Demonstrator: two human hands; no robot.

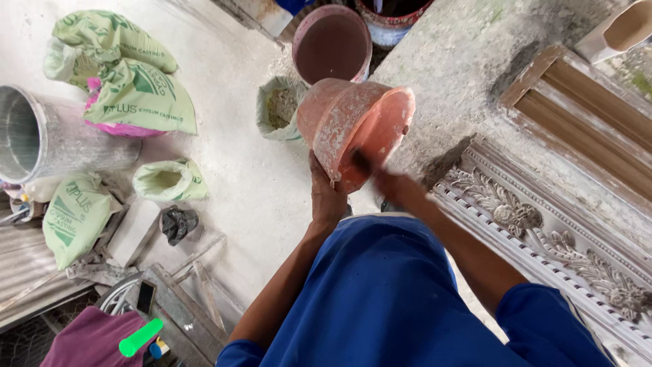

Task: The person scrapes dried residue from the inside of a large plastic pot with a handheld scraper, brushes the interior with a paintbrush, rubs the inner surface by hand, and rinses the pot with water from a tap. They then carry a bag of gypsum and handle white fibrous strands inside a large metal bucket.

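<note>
Head camera looks steeply down, close

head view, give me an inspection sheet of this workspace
surface: dusty white floor; carved mould on bench at right
job's things: orange bucket tilted, plaster-smeared
clutter: green sacks, metal drum, maroon bucket
grippers: left hand holds the bucket's side; right hand blurred at its mouth, fingers unclear
cables: nothing seen
surroundings: wooden frame, green tube

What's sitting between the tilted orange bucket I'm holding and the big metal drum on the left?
In the head view, an open green sack stands on bare dusty floor between the orange bucket and metal drum.
</note>
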